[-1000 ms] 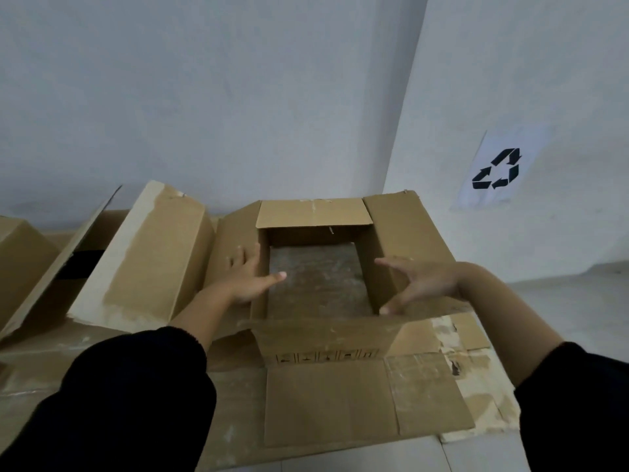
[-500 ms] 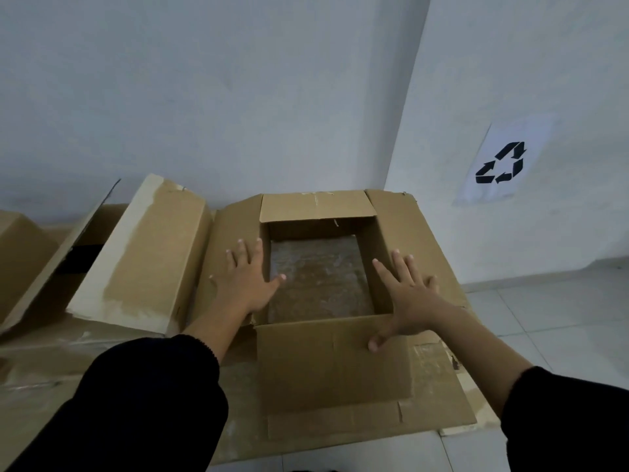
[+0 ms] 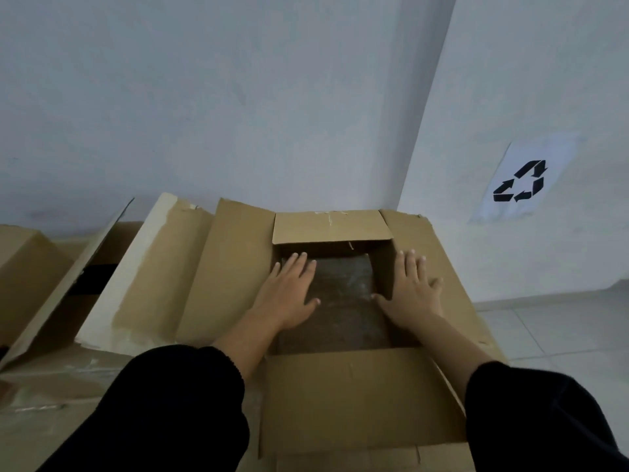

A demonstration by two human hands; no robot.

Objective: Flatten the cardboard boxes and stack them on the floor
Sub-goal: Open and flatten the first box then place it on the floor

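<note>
And there it was: the open box [image 3: 357,396] sat dead centre in the corner of the room, on a layer of flat cardboard [image 3: 51,403], with all four flaps thrown wide. The left hand [image 3: 289,294] lay flat along the left edge of the opening, fingers straight and slightly spread, thumb out over the dark bottom of the box. The right hand [image 3: 412,291] mirrored it on the right edge, palm down, fingers straight and fanned. Neither hand gripped anything; both lay flat against cardboard.

The near flap lay folded out towards the person, between two black sleeves [image 3: 177,413]. The far flap [image 3: 332,226] stood tilted up close to the wall [image 3: 238,97].

Just left of the open box, against its left flap, a second box [image 3: 163,267] leaned on its side, a pale strip running along one edge. A third box [image 3: 23,267] showed at the far left, with a loose panel slanting up between the two.

On the right-hand wall hung a white sheet with a black recycling sign [image 3: 522,180]. Pale floor [image 3: 561,328] tiles showed beside the open box on the right.
</note>
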